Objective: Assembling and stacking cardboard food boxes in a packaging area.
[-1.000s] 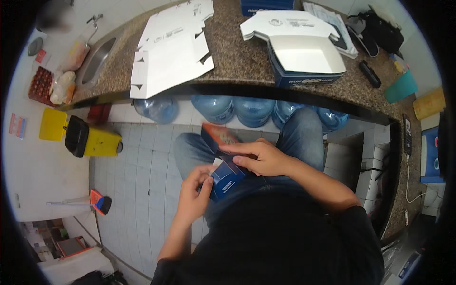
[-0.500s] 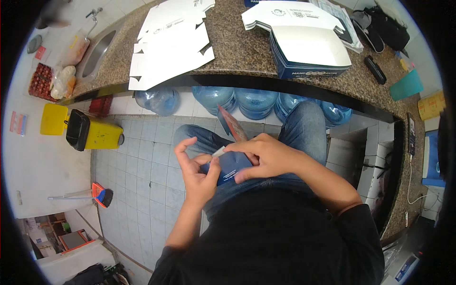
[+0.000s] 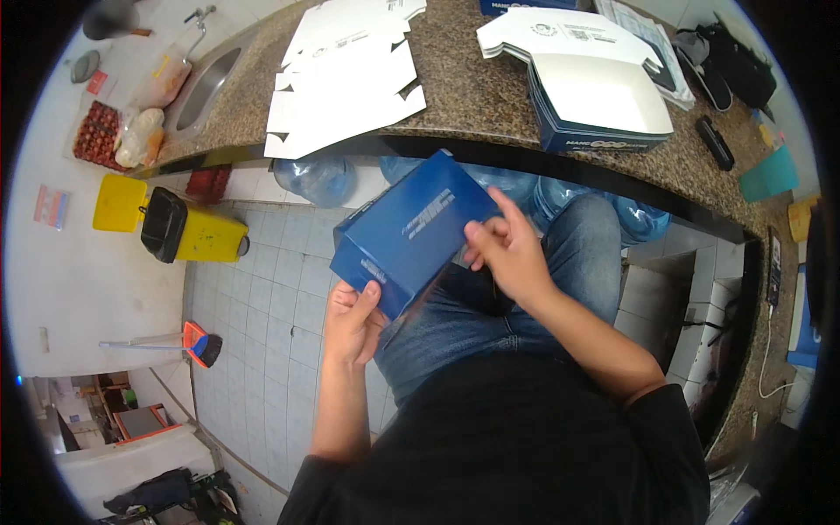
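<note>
Over my lap is a blue cardboard box (image 3: 416, 232), tilted, with a broad printed panel facing up. At its near left corner my left hand (image 3: 354, 319) grips the short end panel, thumb on the outside and fingers mostly hidden behind. My right hand (image 3: 512, 249) has its thumb and fingers at the box's right edge, other fingers curled. White flat box blanks (image 3: 346, 96) lie on the counter, partly over its front edge. To their right stand nested blue trays (image 3: 604, 140) with white insides, more white blanks (image 3: 560, 33) leaning behind them.
The granite counter (image 3: 477, 105) runs ahead and curves down my right side. Blue water jugs (image 3: 315, 179) stand beneath it. At left are a sink (image 3: 208, 87), a yellow bin (image 3: 210, 236) with a black lid and a dustpan (image 3: 199, 344). A teal cup (image 3: 770, 173) sits at right.
The box has been raised from my lap and turned, so its broad blue panel shows. My left hand moved to its end panel, my right hand up along its right edge.
</note>
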`<state>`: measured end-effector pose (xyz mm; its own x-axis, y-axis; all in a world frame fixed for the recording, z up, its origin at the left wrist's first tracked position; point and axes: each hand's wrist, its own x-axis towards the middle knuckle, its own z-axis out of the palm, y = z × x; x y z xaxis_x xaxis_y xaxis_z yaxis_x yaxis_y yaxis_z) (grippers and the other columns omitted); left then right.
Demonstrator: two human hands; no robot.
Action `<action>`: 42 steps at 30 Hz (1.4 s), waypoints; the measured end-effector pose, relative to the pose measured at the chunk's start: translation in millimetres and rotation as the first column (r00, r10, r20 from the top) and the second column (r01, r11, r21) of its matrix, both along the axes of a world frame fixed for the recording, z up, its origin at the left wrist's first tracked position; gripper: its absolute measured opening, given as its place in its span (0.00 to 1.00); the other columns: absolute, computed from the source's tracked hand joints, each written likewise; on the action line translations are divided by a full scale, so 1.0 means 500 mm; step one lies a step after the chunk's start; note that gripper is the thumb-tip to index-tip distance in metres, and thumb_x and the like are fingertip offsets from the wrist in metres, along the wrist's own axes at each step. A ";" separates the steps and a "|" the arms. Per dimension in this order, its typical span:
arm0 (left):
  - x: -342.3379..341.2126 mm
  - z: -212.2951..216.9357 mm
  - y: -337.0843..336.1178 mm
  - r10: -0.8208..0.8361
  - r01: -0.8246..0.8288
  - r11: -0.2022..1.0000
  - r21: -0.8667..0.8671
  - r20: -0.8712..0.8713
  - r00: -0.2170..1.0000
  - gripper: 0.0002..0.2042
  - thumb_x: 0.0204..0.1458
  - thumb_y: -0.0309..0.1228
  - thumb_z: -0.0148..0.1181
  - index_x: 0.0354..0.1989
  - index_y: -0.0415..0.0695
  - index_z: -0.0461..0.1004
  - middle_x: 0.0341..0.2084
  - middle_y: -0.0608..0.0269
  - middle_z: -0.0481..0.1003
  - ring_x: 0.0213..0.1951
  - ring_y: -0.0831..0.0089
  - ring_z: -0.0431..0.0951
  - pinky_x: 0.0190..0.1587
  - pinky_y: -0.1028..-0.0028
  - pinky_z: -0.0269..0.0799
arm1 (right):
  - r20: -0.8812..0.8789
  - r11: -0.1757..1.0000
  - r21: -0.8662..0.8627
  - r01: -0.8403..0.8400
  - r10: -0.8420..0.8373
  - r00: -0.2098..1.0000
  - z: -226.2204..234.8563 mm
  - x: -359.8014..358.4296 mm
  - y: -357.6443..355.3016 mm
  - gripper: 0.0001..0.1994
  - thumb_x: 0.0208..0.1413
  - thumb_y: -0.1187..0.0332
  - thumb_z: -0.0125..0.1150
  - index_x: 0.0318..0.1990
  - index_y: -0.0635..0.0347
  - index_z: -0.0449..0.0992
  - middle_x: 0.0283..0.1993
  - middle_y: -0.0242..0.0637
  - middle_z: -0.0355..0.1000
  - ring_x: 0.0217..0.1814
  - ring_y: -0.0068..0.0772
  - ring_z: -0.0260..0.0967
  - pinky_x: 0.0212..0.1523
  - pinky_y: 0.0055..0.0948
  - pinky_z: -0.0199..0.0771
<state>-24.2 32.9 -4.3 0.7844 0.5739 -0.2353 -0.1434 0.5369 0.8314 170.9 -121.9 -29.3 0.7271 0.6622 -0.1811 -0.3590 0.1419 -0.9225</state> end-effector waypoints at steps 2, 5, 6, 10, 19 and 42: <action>0.030 0.015 -0.019 0.034 -0.035 0.999 0.011 0.049 0.998 0.09 0.64 0.25 0.62 0.50 0.38 0.77 0.45 0.54 0.83 0.43 0.65 0.86 0.46 0.63 0.87 | 0.784 0.990 0.061 0.124 -0.124 0.609 0.027 -0.022 -0.004 0.26 0.54 0.67 0.77 0.56 0.61 0.70 0.54 0.46 0.72 0.56 0.43 0.72 0.56 0.38 0.72; 0.063 0.024 -0.060 0.091 -0.091 0.996 -0.013 0.084 0.992 0.08 0.62 0.21 0.63 0.49 0.38 0.77 0.42 0.56 0.83 0.38 0.69 0.86 0.38 0.71 0.85 | 0.904 0.987 0.141 -0.075 -0.098 0.417 0.058 -0.039 -0.010 0.23 0.49 0.67 0.79 0.49 0.60 0.73 0.57 0.48 0.70 0.62 0.52 0.69 0.61 0.44 0.70; 0.070 0.022 -0.070 0.146 -0.146 0.989 0.003 0.080 0.986 0.09 0.61 0.20 0.64 0.49 0.38 0.78 0.41 0.56 0.83 0.36 0.71 0.85 0.36 0.73 0.85 | 0.937 0.978 0.124 -0.165 -0.061 0.344 0.063 -0.035 -0.006 0.20 0.47 0.67 0.79 0.45 0.59 0.74 0.58 0.48 0.70 0.63 0.54 0.68 0.61 0.46 0.71; 0.063 -0.013 -0.083 0.246 -0.241 0.956 0.168 -0.013 0.969 0.11 0.60 0.19 0.65 0.50 0.39 0.77 0.40 0.57 0.83 0.36 0.72 0.84 0.37 0.72 0.84 | 0.953 0.968 0.129 -0.217 -0.061 0.297 0.064 -0.032 0.003 0.15 0.45 0.66 0.78 0.34 0.59 0.76 0.57 0.45 0.72 0.65 0.55 0.68 0.61 0.50 0.71; 0.082 -0.035 -0.081 0.228 -0.251 0.956 0.153 0.154 0.962 0.10 0.69 0.30 0.58 0.49 0.33 0.75 0.39 0.56 0.82 0.35 0.70 0.83 0.39 0.72 0.80 | 0.997 0.991 -0.014 -0.132 0.024 0.072 0.107 -0.028 -0.010 0.07 0.51 0.69 0.70 0.31 0.59 0.77 0.52 0.41 0.73 0.63 0.49 0.69 0.62 0.63 0.65; 0.091 0.128 -0.072 -0.049 0.303 0.428 0.851 -0.313 0.948 0.32 0.52 0.17 0.67 0.67 0.41 0.63 0.21 0.59 0.78 0.29 0.66 0.81 0.39 0.72 0.72 | 0.675 0.793 -0.403 -0.457 0.595 0.437 0.113 0.050 -0.060 0.12 0.68 0.60 0.59 0.46 0.60 0.71 0.39 0.51 0.75 0.41 0.57 0.75 0.42 0.48 0.71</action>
<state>21.4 -3.0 59.9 0.8964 0.4192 0.1440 0.1033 -0.5136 0.8518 196.2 -151.9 27.2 0.1556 0.9815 0.1117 0.4927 0.0209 -0.8699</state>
